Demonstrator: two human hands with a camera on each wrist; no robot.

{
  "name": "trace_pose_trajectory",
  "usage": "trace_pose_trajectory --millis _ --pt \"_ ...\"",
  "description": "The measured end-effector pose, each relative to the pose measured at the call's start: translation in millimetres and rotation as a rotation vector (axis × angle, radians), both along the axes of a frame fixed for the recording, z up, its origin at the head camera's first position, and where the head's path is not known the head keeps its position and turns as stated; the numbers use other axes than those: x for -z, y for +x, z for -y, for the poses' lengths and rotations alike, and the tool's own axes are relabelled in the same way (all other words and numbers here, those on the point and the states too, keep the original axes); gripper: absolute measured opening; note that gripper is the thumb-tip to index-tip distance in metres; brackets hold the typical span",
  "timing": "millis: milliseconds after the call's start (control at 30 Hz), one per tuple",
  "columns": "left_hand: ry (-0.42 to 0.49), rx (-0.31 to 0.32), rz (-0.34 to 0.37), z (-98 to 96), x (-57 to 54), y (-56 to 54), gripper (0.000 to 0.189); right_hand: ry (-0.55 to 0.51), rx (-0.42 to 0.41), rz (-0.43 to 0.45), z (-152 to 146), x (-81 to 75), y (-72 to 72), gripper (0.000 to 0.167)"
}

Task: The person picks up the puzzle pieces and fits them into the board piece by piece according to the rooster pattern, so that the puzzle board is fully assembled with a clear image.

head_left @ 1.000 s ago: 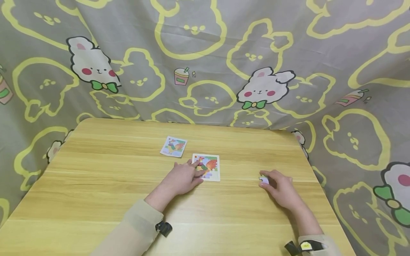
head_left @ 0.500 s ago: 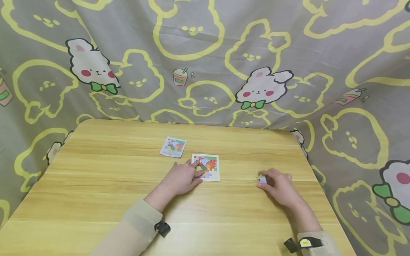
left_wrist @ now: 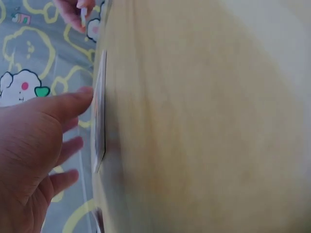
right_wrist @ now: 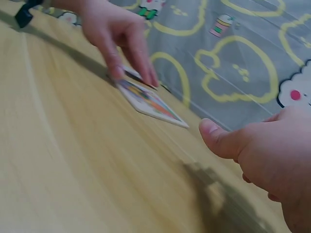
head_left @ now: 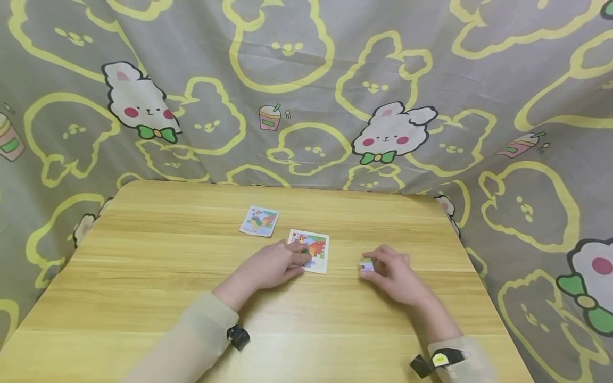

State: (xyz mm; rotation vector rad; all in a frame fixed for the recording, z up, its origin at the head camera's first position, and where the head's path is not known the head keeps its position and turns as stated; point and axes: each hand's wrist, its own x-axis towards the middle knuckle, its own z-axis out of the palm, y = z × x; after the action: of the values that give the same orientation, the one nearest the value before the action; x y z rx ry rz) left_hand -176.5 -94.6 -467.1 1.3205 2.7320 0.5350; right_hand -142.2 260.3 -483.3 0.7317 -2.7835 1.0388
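Observation:
A square jigsaw puzzle (head_left: 319, 247) in a white frame lies on the table, showing a red and yellow bird. My left hand (head_left: 270, 264) reaches over its left side, and the outstretched fingers (head_left: 299, 258) rest on it, covering part of the picture. To the right of the puzzle, my right hand (head_left: 395, 274) pinches a puzzle piece (head_left: 366, 264) in pale purple and green between thumb and fingers, raised over the table. The right wrist view shows the thumb (right_wrist: 214, 136) of that hand, with the piece hidden. Thumb and spread fingers of my left hand appear in the left wrist view.
Behind the puzzle, a small picture card (head_left: 259, 221) with a similar bird lies on the wooden table (head_left: 167, 250). A grey patterned curtain (head_left: 306, 69) hangs along the table's far edge and both sides.
My right hand has moved left with the puzzle piece, closer to the puzzle. My left hand stays on the puzzle, its fingers shifted slightly.

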Motion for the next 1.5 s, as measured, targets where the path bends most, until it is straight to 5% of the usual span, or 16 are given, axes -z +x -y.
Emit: trace_pose_trajectory --millis 433,833,1500 --pt "-0.029 -0.03 0.129 0.8 8.9 -3.2 0.041 0.01 -0.089 0.068 57.6 1.6 -14.5 0.048" --pt "-0.076 -0.1 0.068 -8.9 10.8 2.3 0.036 0.062 -0.043 -0.005 95.6 19.8 -24.1 0.051" --pt "-0.073 -0.101 0.019 -10.5 7.2 2.3 0.035 0.049 -0.032 0.037 94.8 24.6 -28.7 0.048"
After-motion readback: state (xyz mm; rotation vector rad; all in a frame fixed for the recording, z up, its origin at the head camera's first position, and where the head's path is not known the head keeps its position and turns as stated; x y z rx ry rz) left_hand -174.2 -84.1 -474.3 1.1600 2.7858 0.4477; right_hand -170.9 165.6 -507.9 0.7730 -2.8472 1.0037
